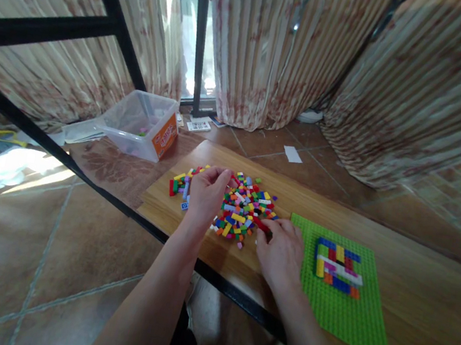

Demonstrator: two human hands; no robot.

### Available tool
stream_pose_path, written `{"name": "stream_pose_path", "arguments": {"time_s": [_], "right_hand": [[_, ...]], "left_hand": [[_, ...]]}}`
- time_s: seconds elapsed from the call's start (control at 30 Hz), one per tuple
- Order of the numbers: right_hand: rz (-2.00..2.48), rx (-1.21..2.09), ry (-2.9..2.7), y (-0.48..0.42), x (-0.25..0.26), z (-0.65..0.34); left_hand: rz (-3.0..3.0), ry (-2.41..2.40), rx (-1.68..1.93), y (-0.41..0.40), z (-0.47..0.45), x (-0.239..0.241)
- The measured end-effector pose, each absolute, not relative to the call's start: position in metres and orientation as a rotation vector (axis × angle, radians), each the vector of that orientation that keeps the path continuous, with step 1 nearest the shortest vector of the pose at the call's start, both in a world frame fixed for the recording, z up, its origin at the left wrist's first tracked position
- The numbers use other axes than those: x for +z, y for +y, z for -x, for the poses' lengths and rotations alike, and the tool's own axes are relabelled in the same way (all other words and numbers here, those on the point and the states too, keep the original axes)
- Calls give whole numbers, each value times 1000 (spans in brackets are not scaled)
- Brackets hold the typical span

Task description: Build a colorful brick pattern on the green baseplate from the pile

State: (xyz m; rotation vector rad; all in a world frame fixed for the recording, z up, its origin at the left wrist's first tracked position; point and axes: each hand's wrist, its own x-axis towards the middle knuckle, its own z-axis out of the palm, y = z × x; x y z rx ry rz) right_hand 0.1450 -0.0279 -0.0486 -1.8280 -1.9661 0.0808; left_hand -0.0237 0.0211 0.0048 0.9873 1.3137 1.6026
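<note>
A pile of small coloured toy bricks [238,218] lies spread over the wooden board. Over its left part hovers my left hand [205,195], thumb and fingers pinched together; whatever they may hold is too small to make out among the bricks. At the pile's right edge, my right hand [283,251] grips a long red brick [263,225] between thumb and fingers. Just right of that hand lies a green baseplate [349,322], bearing a built block of bricks [338,268] in blue, yellow, red, white, pink and orange.
A clear plastic box [129,141] with an orange label stands on the floor at the back left. The wooden board [434,301] has a dark metal frame edge [232,293] along its near side. Patterned curtains [272,56] hang behind. White paper [292,154] lies on the tiles.
</note>
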Motion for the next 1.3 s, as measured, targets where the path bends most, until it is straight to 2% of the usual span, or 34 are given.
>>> {"name": "stream_pose_path", "arguments": {"time_s": [0.27,0.57,0.83,1.3], "right_hand": [[1881,158,-1896,-27,-44,-136],[1867,243,-1936,-30,-36,-141],[1747,315,-1941,-32,-39,-151],[1931,216,-1934,-25,-35,-141]], "left_hand": [[-1057,1279,1504,20,18,2],[-1601,1387,1117,18,8,-11],[-1641,1487,1105,20,8,-10],[-1727,1536,1093,20,12,-15]]}}
